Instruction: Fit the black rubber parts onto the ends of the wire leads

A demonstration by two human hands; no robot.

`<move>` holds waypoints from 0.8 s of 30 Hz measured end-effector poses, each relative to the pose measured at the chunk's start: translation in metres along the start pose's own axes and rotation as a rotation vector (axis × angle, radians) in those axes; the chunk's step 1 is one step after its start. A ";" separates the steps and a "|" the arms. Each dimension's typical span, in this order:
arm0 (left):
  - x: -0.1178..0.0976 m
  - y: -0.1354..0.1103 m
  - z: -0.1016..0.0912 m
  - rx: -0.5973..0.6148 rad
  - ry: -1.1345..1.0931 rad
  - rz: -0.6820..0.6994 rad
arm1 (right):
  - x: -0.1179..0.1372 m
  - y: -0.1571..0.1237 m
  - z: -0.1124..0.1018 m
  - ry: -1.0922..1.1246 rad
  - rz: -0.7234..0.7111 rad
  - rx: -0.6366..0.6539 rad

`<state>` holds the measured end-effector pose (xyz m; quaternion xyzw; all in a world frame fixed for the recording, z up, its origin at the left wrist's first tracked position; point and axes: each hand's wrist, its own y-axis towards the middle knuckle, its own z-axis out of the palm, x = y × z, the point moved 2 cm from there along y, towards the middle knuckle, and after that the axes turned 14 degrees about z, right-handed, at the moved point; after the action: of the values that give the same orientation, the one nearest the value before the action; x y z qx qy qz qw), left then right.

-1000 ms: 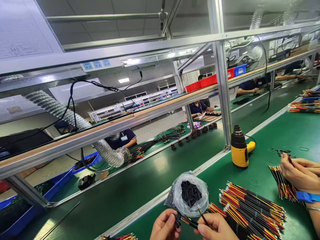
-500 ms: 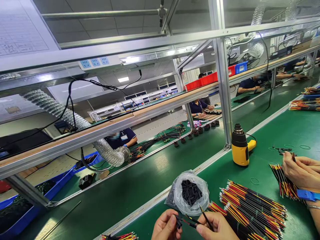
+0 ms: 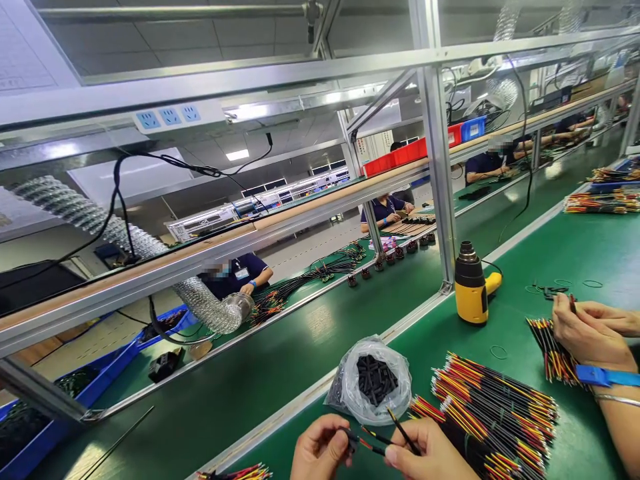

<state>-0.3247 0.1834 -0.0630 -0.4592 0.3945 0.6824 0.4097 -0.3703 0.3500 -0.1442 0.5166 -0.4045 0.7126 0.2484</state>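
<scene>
Right at the bottom centre of the frame, our left hand (image 3: pixel 320 448) and right hand (image 3: pixel 430 455) are working together on a red-and-black wire pair (image 3: pixel 373 440), held just above the green counter (image 3: pixel 590 257). The left hand's grip is closed on a small black connector (image 3: pixel 351 440) on the pair, while the right hand's grip is pinched around a thin black lead (image 3: pixel 403 430); exactly how the pieces join is too small to make out. Crowding the work, a clear plastic bag (image 3: pixel 350 393) of short black pieces (image 3: pixel 375 380) sits just above our hands, and a big pile of red, yellow and black wires (image 3: pixel 495 417) lies close by on the right. Farther up the counter stands a yellow heat gun (image 3: pixel 470 283). Over at the right edge, another person's hands (image 3: pixel 587 333), with a blue wrist strap (image 3: pixel 605 375), are at a wire bundle (image 3: pixel 550 350).
</scene>
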 end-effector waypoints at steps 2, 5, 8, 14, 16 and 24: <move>-0.006 0.001 0.001 0.000 0.052 0.099 | 0.003 -0.003 0.001 0.000 0.020 0.002; -0.011 0.001 0.002 0.035 0.091 0.155 | 0.014 -0.012 0.001 0.038 0.001 0.022; -0.012 0.000 0.003 0.071 0.083 0.147 | 0.024 -0.022 0.000 0.101 0.018 0.049; 0.004 -0.001 0.003 0.056 -0.119 -0.083 | 0.025 -0.027 0.000 0.266 0.145 0.115; 0.008 -0.002 0.003 0.046 -0.165 -0.124 | 0.025 -0.027 0.001 0.284 0.161 0.103; 0.008 -0.002 0.006 -0.020 -0.216 -0.145 | 0.032 -0.032 0.003 0.298 0.055 0.058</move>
<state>-0.3265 0.1917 -0.0691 -0.4143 0.3070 0.7005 0.4934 -0.3550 0.3635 -0.1039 0.4008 -0.3564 0.7993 0.2709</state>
